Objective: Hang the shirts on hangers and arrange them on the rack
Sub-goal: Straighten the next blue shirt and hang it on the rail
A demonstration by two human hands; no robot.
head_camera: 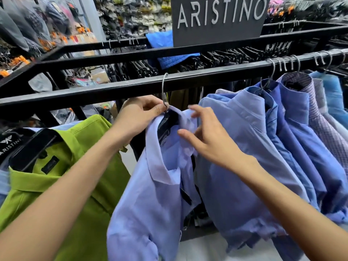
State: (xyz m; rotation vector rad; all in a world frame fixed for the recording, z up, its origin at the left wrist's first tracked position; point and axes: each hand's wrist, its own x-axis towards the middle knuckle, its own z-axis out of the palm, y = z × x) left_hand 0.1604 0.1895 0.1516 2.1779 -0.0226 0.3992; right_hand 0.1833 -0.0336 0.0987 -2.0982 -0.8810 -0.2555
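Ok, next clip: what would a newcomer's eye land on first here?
Most likely the lime green shirt at lower left, loud against the row of blue shirts hanging to the right. Next, dead centre, both hands working a pale lilac shirt: the left hand holds it at the hanger hook on the black rail, the right hand fingers its collar. Above hangs the dark ARISTINO sign.
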